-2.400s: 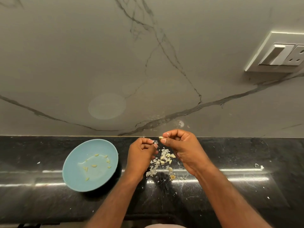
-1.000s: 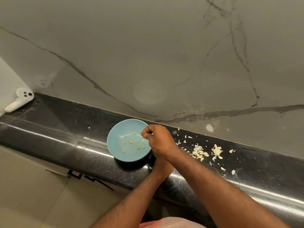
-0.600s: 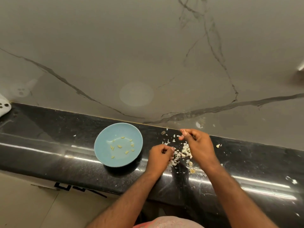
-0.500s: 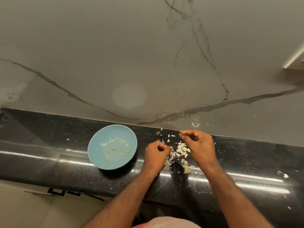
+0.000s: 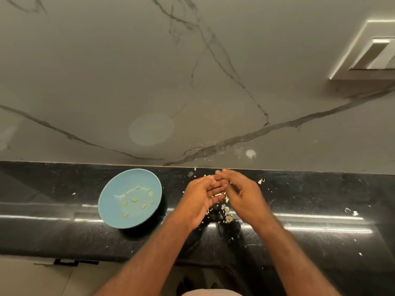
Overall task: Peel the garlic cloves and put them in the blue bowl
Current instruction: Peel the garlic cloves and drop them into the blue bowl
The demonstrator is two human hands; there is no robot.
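Bowl [image 5: 111, 212]: 1 | cloves [image 5: 134, 200] inside: ~8 | left hand [image 5: 201, 199], right hand [image 5: 245, 195]: touching

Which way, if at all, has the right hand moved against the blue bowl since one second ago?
Yes. The right hand was at the right rim of the blue bowl; now it is apart from it, further right, above the garlic peels.

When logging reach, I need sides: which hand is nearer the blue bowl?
Left. The left hand is right of the blue bowl, not touching it; the right hand lies farther right, beyond the left.
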